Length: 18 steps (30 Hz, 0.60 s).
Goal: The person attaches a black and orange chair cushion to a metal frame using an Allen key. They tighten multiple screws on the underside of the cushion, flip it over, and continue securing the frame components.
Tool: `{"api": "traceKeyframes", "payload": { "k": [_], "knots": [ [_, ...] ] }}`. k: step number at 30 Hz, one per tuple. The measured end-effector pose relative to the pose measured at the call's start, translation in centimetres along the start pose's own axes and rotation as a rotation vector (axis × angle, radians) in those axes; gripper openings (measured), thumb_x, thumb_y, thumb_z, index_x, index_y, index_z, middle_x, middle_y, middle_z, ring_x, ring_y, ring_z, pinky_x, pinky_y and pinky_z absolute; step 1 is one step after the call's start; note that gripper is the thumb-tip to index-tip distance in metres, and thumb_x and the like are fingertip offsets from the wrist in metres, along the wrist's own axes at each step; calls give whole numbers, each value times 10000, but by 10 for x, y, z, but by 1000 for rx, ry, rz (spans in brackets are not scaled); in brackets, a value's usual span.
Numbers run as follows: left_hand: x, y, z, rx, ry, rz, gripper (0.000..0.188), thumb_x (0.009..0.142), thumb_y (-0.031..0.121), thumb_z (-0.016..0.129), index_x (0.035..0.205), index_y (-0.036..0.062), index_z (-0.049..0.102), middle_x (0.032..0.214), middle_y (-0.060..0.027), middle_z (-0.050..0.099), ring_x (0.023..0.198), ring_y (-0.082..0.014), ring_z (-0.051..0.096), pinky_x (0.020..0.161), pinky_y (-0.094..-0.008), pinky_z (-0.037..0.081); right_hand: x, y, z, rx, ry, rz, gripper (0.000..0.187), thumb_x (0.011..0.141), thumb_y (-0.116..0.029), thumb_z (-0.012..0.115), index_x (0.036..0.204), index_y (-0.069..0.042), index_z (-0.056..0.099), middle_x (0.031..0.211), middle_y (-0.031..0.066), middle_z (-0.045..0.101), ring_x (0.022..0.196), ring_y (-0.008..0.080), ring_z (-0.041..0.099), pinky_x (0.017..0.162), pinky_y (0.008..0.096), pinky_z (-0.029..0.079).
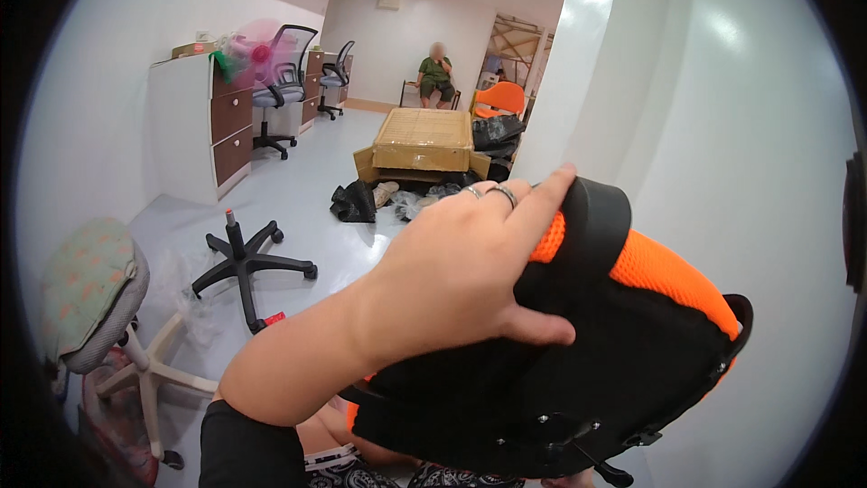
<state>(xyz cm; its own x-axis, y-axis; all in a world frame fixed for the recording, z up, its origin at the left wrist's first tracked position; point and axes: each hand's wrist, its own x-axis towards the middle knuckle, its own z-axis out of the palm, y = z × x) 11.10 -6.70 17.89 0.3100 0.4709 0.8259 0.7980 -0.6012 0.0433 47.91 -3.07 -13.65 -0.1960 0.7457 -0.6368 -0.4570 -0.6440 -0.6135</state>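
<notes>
My left hand (pixel 470 258) reaches across from the lower left, with rings on its fingers. Its fingers lie over the upper edge of an office chair's upper part (pixel 461 398), beside a black curved piece (pixel 605 217), and its thumb presses on the black side. The chair part is tilted, with orange mesh (pixel 677 280) along its edge. Screws, a dark metal mechanism and a black lever (pixel 614 474) show on its black underside. A small patch of skin at the lower edge near the lever may be my right hand (pixel 578 480); its fingers are mostly hidden.
A black five-star chair base (pixel 244 262) with a gas lift stands left on the floor. Nearby is a stool with a green cover (pixel 90 285). An open cardboard box (pixel 423 140), black bags (pixel 354 203), desks, a pink fan (pixel 259 55) and a seated person (pixel 435 74) are farther back.
</notes>
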Motion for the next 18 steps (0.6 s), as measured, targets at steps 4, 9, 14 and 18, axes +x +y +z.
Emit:
{"api": "traceKeyframes", "payload": {
  "k": [4, 9, 14, 18],
  "knots": [
    [11, -11, 15, -13, -196, -206, 1076, 570, 540, 805, 1367, -16, 343, 1138, -228, 559, 1052, -370, 552, 904, -383, 429, -3, 12, -7, -9, 15, 58, 569, 802, -660, 461, 929, -131, 627, 782, 18, 636, 715, 194, 633, 612, 365, 535],
    [-6, -57, 56, -2, -160, -226, 1066, 579, 587, 767, 1343, -47, 376, 1056, -203, 573, 1016, -344, 561, 894, -384, 444, -15, 23, -10, -58, 59, 127, 581, 801, -676, 448, 906, -135, 633, 746, 11, 636, 700, 193, 637, 616, 370, 535],
    [-21, -98, 90, -10, 16, -170, 904, 564, 547, 782, 1235, 3, 515, 1088, -230, 612, 1007, -362, 590, 875, -386, 464, 38, 27, -85, -117, 102, 105, 624, 859, -602, 436, 1176, -78, 555, 1099, 116, 621, 928, 266, 612, 648, 367, 542],
    [27, -4, 61, 122, -391, -525, 838, 646, 538, 752, 1241, 1, 506, 1136, -227, 590, 1008, -323, 606, 861, -382, 509, 20, 17, -160, -185, 157, 71, 461, 896, -461, 484, 1095, -56, 572, 995, 77, 647, 654, 203, 646, 474, 293, 531]
  ]
}}
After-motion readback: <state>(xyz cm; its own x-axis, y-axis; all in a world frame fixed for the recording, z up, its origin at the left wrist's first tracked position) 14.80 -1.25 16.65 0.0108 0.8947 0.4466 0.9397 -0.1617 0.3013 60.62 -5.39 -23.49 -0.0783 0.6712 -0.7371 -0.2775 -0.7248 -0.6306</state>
